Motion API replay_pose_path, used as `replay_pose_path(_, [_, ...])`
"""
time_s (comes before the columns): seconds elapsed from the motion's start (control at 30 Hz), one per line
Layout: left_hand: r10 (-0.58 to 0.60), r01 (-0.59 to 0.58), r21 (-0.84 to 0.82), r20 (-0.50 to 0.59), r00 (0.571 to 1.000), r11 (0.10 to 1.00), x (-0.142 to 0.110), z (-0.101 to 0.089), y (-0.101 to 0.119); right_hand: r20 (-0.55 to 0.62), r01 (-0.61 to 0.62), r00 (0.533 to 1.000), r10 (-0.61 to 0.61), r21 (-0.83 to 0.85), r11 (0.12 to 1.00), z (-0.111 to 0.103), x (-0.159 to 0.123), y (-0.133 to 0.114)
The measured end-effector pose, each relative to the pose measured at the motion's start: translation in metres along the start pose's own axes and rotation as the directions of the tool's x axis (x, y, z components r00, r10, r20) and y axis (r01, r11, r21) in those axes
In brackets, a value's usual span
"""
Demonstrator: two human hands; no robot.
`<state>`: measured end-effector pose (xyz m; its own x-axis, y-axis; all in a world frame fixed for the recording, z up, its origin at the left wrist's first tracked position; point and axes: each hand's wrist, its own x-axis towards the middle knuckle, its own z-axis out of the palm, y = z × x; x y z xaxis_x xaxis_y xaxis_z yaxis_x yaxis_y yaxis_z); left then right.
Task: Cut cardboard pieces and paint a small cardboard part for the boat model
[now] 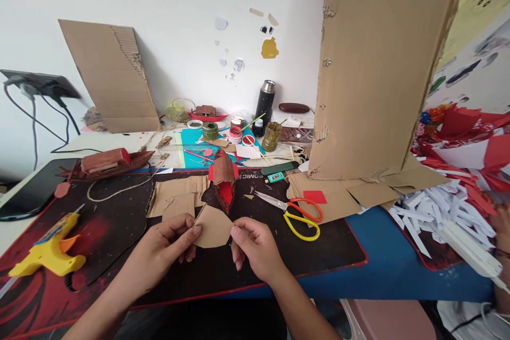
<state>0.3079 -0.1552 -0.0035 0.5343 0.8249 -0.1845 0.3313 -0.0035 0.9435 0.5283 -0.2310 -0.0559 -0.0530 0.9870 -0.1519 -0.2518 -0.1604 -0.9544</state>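
Observation:
A cut piece of brown cardboard (213,227) with a curved upper edge is held between my two hands above the dark mat. My left hand (175,236) pinches its left edge between thumb and fingers. At the right edge, the thumb and fingers of my right hand (253,244) are closed on the same piece. Just beyond it stands a small reddish-brown model boat (223,178) with a red inside and an arched roof. Scissors (292,212) with orange and yellow handles lie open to the right. More cardboard scraps (179,196) lie behind my left hand.
A yellow glue gun (50,249) lies at left, near a second brown boat model (105,164). Paint jars (210,131) and a black flask (266,98) stand at the back. A tall cardboard sheet (370,64) rises at right, beside white paper strips (442,212). Another person's hand (502,239) shows at the right edge.

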Motion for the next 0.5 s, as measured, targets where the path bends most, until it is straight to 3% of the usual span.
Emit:
replay_pose_path(0.23, [-0.007, 0.005, 0.04, 0.026, 1.0, 0.999, -0.0016, 0.0004, 0.0005, -0.02, -0.026, 1.0, 0.024, -0.109, 0.994, 0.0018, -0.0016, -0.0035])
replay_pose_path(0.5, [-0.033, 0.035, 0.096, -0.018, 0.999, 0.995, -0.0006, -0.0069, 0.0051, 0.015, -0.009, 1.0, 0.012, -0.174, 0.985, 0.0044, -0.004, -0.0051])
